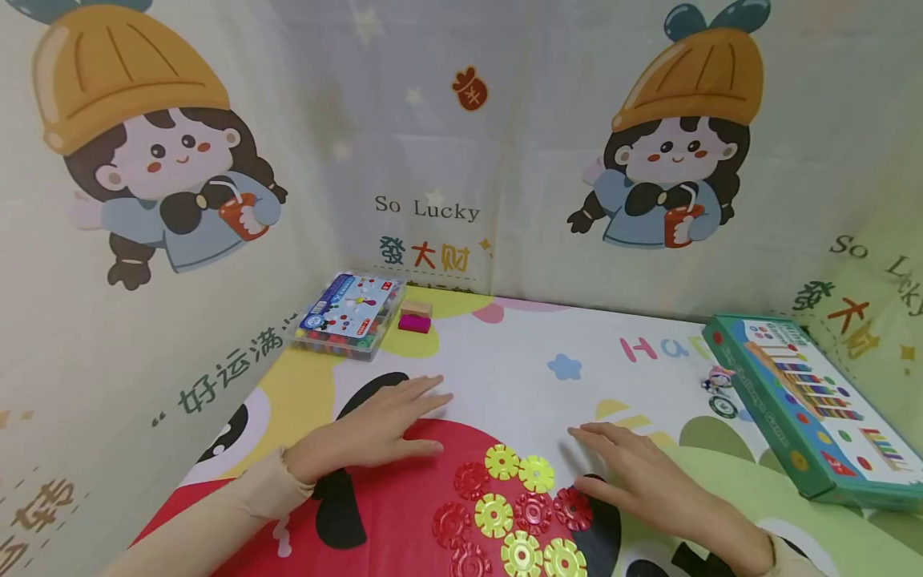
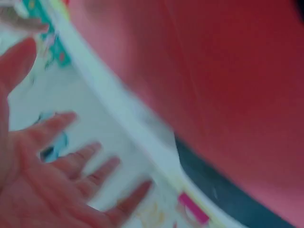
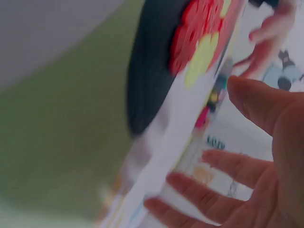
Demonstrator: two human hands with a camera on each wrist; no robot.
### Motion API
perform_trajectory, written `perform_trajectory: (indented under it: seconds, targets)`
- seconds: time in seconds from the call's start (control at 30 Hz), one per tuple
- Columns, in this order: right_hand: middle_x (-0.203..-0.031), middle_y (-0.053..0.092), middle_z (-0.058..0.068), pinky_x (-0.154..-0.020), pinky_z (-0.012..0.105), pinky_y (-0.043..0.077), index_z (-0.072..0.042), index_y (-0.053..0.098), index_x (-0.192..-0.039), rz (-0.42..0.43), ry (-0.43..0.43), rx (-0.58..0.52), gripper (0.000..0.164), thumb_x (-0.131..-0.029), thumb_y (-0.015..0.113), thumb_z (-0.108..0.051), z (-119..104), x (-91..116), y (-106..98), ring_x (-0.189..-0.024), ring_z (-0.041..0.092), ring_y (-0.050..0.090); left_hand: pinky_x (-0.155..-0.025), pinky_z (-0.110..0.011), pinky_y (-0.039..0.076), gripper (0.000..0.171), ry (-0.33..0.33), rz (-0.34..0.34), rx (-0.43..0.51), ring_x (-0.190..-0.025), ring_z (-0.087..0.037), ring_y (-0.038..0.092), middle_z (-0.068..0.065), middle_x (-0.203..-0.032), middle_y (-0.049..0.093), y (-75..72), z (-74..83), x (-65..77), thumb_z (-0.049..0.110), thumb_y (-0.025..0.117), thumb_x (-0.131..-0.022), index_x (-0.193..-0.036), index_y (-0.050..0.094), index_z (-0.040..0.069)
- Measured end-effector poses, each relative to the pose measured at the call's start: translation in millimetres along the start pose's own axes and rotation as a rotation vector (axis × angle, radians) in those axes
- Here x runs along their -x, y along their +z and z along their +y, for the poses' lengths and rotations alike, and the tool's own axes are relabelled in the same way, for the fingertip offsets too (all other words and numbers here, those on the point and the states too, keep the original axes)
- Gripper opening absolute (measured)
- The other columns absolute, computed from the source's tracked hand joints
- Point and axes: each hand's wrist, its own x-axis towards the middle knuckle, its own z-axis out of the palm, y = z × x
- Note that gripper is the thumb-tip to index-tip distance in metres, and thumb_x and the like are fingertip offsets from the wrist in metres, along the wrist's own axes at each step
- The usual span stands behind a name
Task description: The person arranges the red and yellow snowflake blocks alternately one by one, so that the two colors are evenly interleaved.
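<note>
Several red and yellow notched plastic discs lie flat on the printed tablecloth in the head view, among them a yellow disc [image 1: 493, 515] and a red disc [image 1: 534, 513]. My left hand [image 1: 371, 425] hovers to their upper left with fingers extended and nothing in it. On the other side, my right hand [image 1: 638, 477] is spread above the cloth, its thumb near the rightmost red disc [image 1: 573, 509]. In the left wrist view the left hand [image 2: 52, 190] shows a bare palm. The right wrist view shows the right hand [image 3: 251, 180] holding nothing.
A clear plastic case [image 1: 349, 312] of colourful pieces stands at the back left. Beside it are a magenta block [image 1: 414, 323] and a tan block [image 1: 417, 308]. A green game box [image 1: 815, 409] lies at the right, with a small figure [image 1: 719, 379] next to it.
</note>
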Motion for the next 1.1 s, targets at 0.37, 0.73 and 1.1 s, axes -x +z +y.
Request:
perform_trajectory:
  seconds: [0.37, 0.73, 1.1]
  targets:
    - [-0.106, 0.060, -0.006, -0.066, 0.020, 0.049, -0.026, 0.064, -0.123, -0.110, -0.264, 0.021, 0.046, -0.082, 0.069, -0.047, -39.6, -36.8, 16.5, -0.088, 0.006, 0.051, -0.088, -0.024, 0.048, 0.050, 0.372, -0.109, 0.026, -0.111, -0.002, 0.049, 0.015, -0.123, 0.057, 16.8, 30.7, -56.2, 0.055, 0.061, -0.084, -0.131, 0.054, 0.038]
    - [-0.099, 0.059, -0.005, -0.070, 0.022, 0.051, -0.021, 0.071, -0.112, -0.122, -0.252, 0.019, 0.037, -0.079, 0.074, -0.037, -34.1, -44.5, 14.4, -0.084, 0.004, 0.051, -0.078, -0.017, 0.046, 0.039, 0.341, -0.114, 0.012, -0.097, 0.001, 0.050, 0.014, -0.107, 0.057, 19.6, 39.5, -69.9, 0.050, 0.066, -0.083, -0.120, 0.063, 0.036]
    - [-0.100, 0.057, -0.006, -0.062, 0.018, 0.046, -0.027, 0.062, -0.125, -0.107, -0.234, 0.038, 0.049, -0.081, 0.069, -0.048, -40.9, -51.1, 19.6, -0.081, 0.003, 0.048, -0.074, -0.018, 0.045, 0.046, 0.295, -0.139, 0.030, -0.088, 0.002, 0.052, 0.016, -0.096, 0.059, 14.1, 39.8, -53.2, 0.062, 0.070, -0.072, -0.106, 0.065, 0.031]
